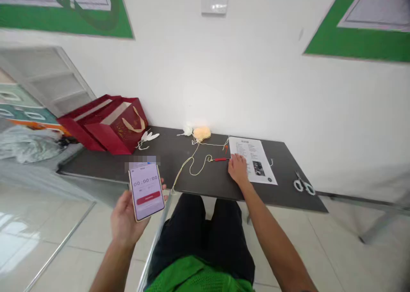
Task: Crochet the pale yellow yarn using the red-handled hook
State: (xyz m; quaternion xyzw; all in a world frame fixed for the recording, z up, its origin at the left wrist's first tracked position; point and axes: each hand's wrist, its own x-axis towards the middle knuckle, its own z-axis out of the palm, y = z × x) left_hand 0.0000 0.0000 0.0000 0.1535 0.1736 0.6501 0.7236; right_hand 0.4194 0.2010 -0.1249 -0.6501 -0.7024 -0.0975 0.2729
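My left hand [125, 220] holds a phone [146, 191] upright in front of me; its screen shows a timer at zeros and a red button. My right hand [238, 168] rests flat on the dark table [205, 183], fingers stretched out, touching the left edge of a printed sheet [253, 159]. Just left of that hand lies a red-handled crochet hook [220, 159] with cream yarn [192, 162] looping from it to a small yarn ball [201, 132] at the back by the wall.
Two dark red gift bags [109, 123] lie on the table's left end, small white pieces [147, 137] beside them. White-handled scissors [303, 184] lie at the right end. A glass panel stands to the left. My legs are under the table's front edge.
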